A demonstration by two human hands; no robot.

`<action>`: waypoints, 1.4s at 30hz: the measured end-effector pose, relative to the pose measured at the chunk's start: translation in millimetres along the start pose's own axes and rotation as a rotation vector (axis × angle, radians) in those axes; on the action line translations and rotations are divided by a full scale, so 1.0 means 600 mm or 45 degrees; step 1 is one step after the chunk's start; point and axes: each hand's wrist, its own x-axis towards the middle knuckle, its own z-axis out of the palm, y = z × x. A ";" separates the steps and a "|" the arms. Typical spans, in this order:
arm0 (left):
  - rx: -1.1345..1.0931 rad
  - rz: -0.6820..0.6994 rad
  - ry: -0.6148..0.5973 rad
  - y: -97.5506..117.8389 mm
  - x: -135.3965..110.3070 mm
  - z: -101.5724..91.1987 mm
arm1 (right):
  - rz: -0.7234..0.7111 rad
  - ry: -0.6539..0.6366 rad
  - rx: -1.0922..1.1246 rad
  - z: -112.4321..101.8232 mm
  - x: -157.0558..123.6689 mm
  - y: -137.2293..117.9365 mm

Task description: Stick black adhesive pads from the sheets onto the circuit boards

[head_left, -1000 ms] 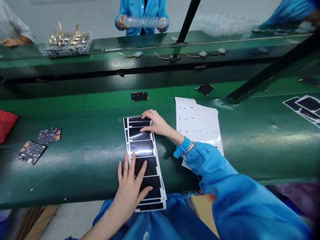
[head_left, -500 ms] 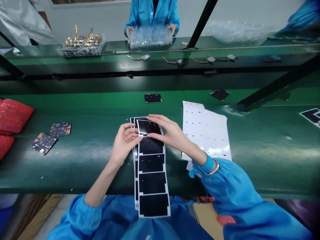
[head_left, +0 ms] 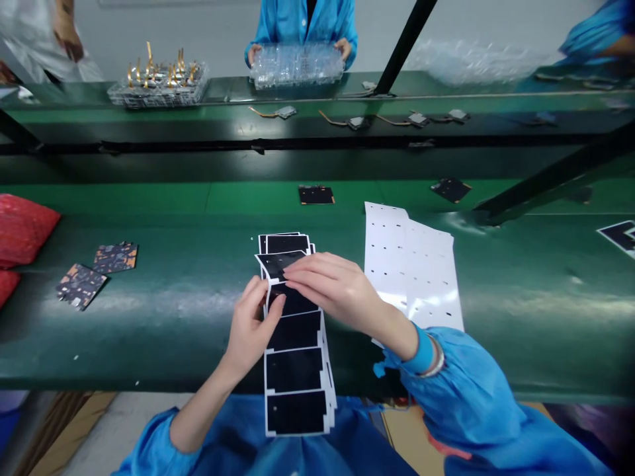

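Observation:
A strip of black adhesive sheets with white borders [head_left: 294,370] lies over the bench's front edge, on top of similar strips. My left hand [head_left: 253,324] pinches the strip's left edge near its upper end, thumb on top and fingers curled. From the right, my right hand [head_left: 342,287] reaches across with fingers pressed together at the top black panel [head_left: 278,264]. That panel is bent up and tilted, its left corner raised off the strips beneath. My right fingertips hide part of it.
White perforated sheets [head_left: 411,264] lie to the right. Two circuit boards [head_left: 82,285] and red bags [head_left: 24,228] are at left. More boards [head_left: 316,195] sit on the green belt [head_left: 248,197]. Across, a co-worker's hands hold clear plastic trays [head_left: 297,66]. A black post [head_left: 555,175] slants at right.
My right hand has moved down and closed its fingers at the top panel, which now bends up. My left hand has shifted slightly lower. Boards on the green belt have moved right.

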 end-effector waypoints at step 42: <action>1.004 0.089 -0.148 -0.040 -0.002 -0.165 | 0.410 0.086 0.241 0.022 -0.013 -0.031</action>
